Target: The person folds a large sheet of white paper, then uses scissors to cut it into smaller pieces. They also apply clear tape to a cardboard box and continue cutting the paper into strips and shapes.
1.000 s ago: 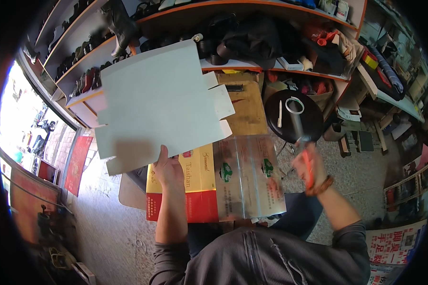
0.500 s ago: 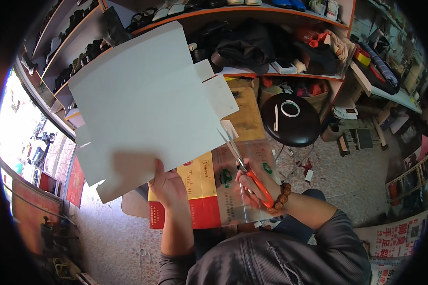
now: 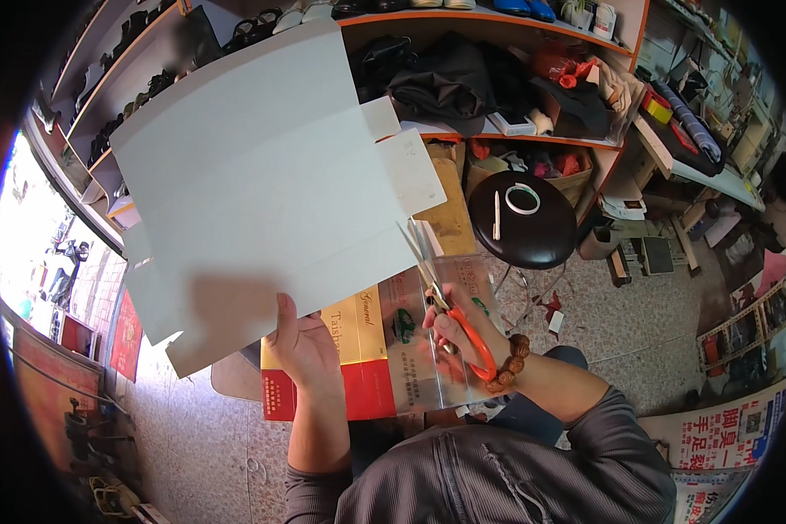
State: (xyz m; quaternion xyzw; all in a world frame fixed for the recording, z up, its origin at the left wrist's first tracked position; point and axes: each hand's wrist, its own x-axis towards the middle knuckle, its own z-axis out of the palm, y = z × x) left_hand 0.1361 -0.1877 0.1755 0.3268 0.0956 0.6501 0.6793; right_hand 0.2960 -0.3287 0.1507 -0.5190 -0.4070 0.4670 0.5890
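A large sheet of whitish card (image 3: 253, 183) with cut flaps along its right side is held up in front of me. My left hand (image 3: 306, 349) grips its lower edge, the thumb on top and the fingers underneath, partly hidden. In my right hand (image 3: 452, 325) is a pair of scissors (image 3: 470, 336) with orange handles. Its blades stand apart and point up, close to a small flap (image 3: 426, 234) at the card's right edge. Below both hands lies a red and gold printed card piece (image 3: 362, 384), with a clear printed plastic sheet (image 3: 428, 375) to its right.
A round black stool (image 3: 524, 236) bears a roll of tape (image 3: 522, 198) and a white pen (image 3: 497, 217). Behind the card, a shelf (image 3: 463, 131) holds shoes, dark cloth and bags. A tan board (image 3: 450, 205) stands between shelf and lap. A side table (image 3: 716, 183) is at the right.
The card has risen slightly and tilts a little differently, still in my left hand. My right hand keeps the scissors beside its right edge. The whole view has shifted slightly.
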